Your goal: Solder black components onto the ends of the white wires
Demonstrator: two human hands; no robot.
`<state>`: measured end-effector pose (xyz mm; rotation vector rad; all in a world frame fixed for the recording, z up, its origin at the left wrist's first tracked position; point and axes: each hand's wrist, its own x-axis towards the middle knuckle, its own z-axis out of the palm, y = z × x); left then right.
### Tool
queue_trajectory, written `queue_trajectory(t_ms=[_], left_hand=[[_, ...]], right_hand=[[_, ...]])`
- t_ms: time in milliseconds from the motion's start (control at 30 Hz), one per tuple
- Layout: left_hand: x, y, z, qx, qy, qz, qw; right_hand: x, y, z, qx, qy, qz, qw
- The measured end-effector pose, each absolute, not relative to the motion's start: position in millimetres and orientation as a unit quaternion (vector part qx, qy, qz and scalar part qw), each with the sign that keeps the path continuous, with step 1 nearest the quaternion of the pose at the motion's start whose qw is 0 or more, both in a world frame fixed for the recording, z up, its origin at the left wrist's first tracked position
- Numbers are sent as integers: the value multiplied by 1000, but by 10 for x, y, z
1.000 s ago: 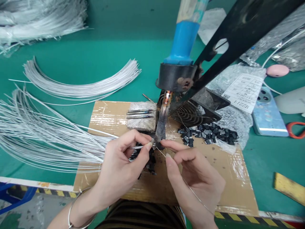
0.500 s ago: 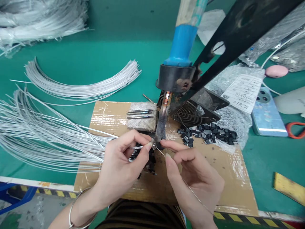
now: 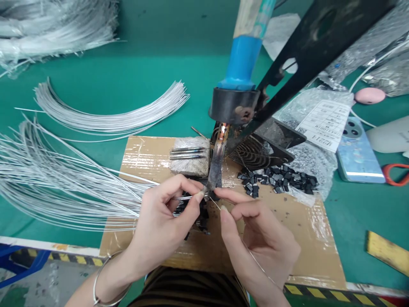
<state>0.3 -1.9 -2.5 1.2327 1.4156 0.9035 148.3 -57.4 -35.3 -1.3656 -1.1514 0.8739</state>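
Directly under the tip of a clamped soldering iron (image 3: pixel 218 164), both hands meet. My left hand (image 3: pixel 169 213) pinches a grey-white wire (image 3: pixel 183 198) between thumb and forefinger, its end at the iron tip. A thin strand of solder wire (image 3: pixel 215 203) runs from the tip into my right hand (image 3: pixel 258 230) and emerges below its palm; thumb and fingers are closed on it. The right forefinger reaches to the tip, close to the left fingertips. Small black connector pieces (image 3: pixel 201 221) lie beneath the hands, partly covered. What sits right at the tip is too small to make out.
A black stand arm (image 3: pixel 287 72) holds the iron over the cardboard (image 3: pixel 306 247). Wire bundles (image 3: pixel 111 117) lie left. A fan (image 3: pixel 255 149), a pile of black pieces (image 3: pixel 281 179), bubble wrap (image 3: pixel 322 170), a phone (image 3: pixel 359 149) and red-handled scissors (image 3: pixel 394 174) are right.
The right thumb and the solder wire have shifted very slightly left toward the iron tip. The left hand stays in place with its pinch unchanged.
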Motion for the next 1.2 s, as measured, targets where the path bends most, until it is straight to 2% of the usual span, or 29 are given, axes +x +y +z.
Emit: queue_trajectory(t_ms=[1200], left_hand=[[11, -26, -51, 513, 580, 383, 504]], right_hand=[[1474, -575, -383, -562, -559, 283, 540]])
